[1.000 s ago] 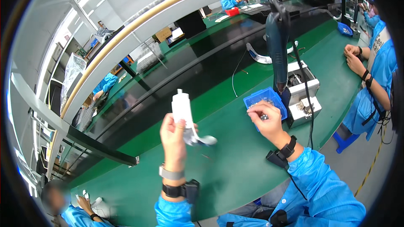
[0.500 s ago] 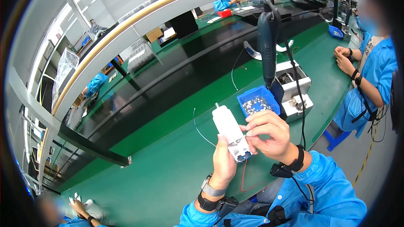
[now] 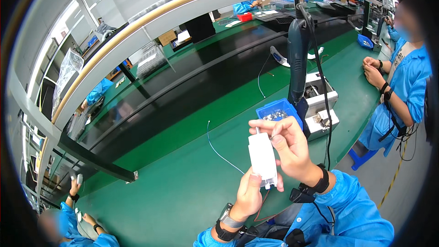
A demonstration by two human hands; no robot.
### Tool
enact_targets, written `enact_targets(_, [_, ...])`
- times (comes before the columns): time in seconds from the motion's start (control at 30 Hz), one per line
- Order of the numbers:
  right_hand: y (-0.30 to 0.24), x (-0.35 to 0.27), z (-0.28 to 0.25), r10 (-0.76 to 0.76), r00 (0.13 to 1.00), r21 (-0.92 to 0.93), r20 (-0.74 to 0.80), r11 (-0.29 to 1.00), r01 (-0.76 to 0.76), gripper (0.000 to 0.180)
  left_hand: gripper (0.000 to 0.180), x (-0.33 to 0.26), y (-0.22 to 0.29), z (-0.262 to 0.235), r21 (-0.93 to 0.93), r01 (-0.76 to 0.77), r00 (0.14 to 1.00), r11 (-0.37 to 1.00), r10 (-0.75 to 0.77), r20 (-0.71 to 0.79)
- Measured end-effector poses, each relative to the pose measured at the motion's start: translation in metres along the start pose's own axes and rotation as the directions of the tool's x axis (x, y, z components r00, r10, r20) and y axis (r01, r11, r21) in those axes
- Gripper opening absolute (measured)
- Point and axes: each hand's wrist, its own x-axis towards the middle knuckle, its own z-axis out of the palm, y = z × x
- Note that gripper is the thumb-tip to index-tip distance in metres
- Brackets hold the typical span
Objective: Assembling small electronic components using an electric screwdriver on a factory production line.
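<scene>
The left hand (image 3: 250, 194) grasps a white, block-shaped plastic housing (image 3: 263, 158) near its lower end, with the thumb laid along one side. The housing is held up above the green, smooth-topped bench (image 3: 160, 206), its narrow end pointing away from the person. A short, silvery metal pin (image 3: 257, 131) juts from that end.

The right hand (image 3: 295, 148) is curled beside the housing's upper right corner, thumb and index finger close to the pin; whether a small part is pinched between them, I cannot tell.

A thin, pale blue wire (image 3: 221, 153) curves over the bench toward the left hand, and a thin, reddish-brown wire (image 3: 261, 209) hangs below the housing.

Just beyond the right hand sits a blue, open plastic bin (image 3: 292, 111) holding many small, mixed-colour parts (image 3: 274, 116). A dark, cylindrical electric screwdriver (image 3: 298, 57) hangs upright near the bin, in front of a silvery, open-topped metal box (image 3: 323, 101). Farther back lies a white, curved plastic piece (image 3: 279, 56). On the right, a co-worker in a bright blue smock (image 3: 414, 96) keeps both hands together at the bench edge.
</scene>
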Motion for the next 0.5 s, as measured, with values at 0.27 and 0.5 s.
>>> enact_targets(0.27, [-0.001, -0.004, -0.005, -0.014, 0.997, -0.054, -0.075, 0.999, 0.01, 0.008, 0.065, 0.004, 0.002, 0.005, 0.032, 0.008, 1.0, 0.999, -0.008, -0.002])
enact_targets(0.5, [0.003, -0.004, -0.011, -0.041, 0.993, -0.046, -0.113, 0.998, 0.036, 0.009, 0.064, 0.008, 0.001, 0.013, 0.042, 0.008, 1.0, 0.999, -0.008, -0.003])
